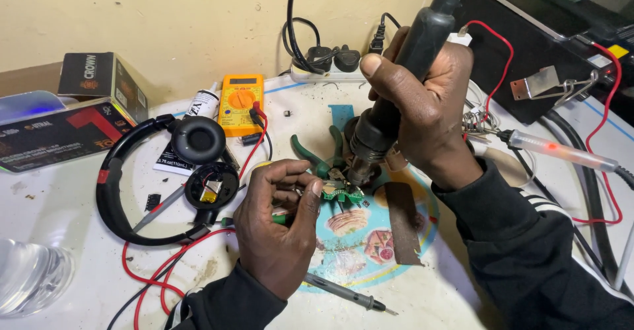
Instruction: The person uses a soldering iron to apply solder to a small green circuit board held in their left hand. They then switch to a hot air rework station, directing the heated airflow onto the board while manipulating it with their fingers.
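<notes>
The right hand (422, 99) is wrapped tight around the black handle of a hot-air tool (389, 99), held nearly upright with its nozzle pointing down just above a small green circuit board (343, 194). The left hand (281, 221) is closed in a pinch on thin tweezers (300, 191), whose tip reaches the left edge of the board. The board sits near the middle of the table (66, 198), on a round blue mat with food pictures (370, 237). Just beyond the board lie green-handled pliers (317, 158). To the left lies a black headphone set (152, 178) with one earcup opened, its inner parts showing, and red wires (155, 270) trailing toward the near edge. Farther back stands an orange multimeter (241, 102), with a white power strip (327, 69) against the wall. A black probe (347, 293) rests on the near part of the mat, beside the left wrist. On the right, a clear-bodied tester pen (561, 151) lies well apart from the board, among red and black cables.
</notes>
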